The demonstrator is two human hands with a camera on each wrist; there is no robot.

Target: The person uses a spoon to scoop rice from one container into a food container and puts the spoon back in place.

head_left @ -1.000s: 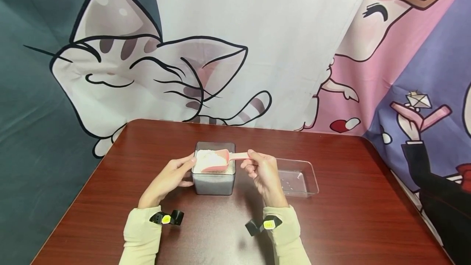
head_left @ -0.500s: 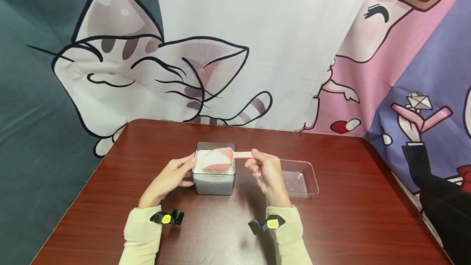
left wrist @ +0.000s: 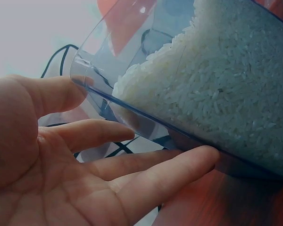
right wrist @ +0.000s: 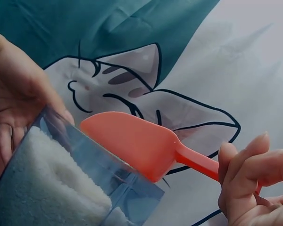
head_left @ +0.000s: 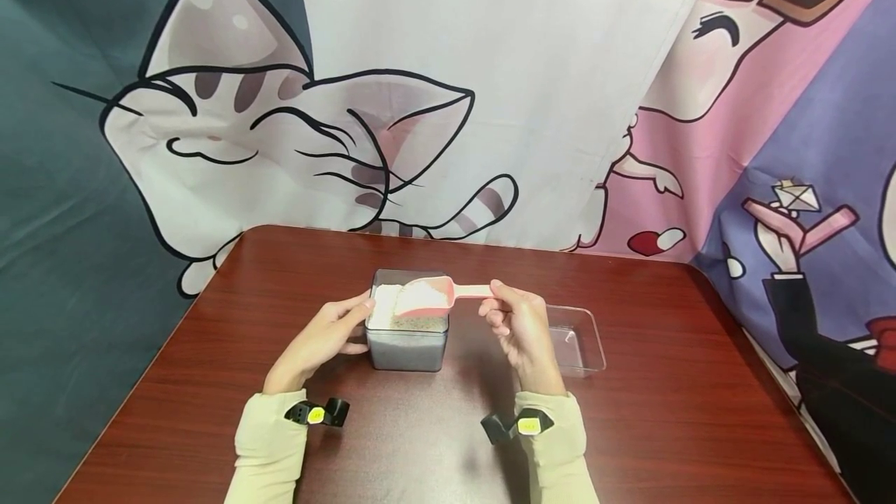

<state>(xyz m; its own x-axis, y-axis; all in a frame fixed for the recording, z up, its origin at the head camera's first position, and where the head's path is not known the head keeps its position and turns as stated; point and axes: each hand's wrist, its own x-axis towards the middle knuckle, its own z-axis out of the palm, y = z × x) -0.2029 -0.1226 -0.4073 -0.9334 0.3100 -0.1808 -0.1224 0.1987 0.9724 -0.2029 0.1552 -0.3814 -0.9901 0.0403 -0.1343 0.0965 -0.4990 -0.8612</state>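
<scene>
A clear, grey-tinted square container (head_left: 406, 352) of white rice (left wrist: 217, 89) stands on the table. Against its left side rests my left hand (head_left: 322, 341), thumb at the top rim and fingers extended along the wall. My right hand (head_left: 525, 329) grips the handle end of a pink scoop (head_left: 472, 292). The scoop's bowl holds a heap of rice and hovers above the container's right half. In the right wrist view the scoop (right wrist: 132, 141) shows clear over the rim, and the rice below has a hollow in its surface.
A shallow clear plastic tray (head_left: 577, 352) stands right of the container, partly behind my right hand. The brown wooden table (head_left: 672, 379) ends at a cartoon-print cloth (head_left: 546, 84) hanging behind it.
My right hand has moved right and slightly up with the rice-filled scoop, away from the middle of the container. My left hand has stayed at the container's side.
</scene>
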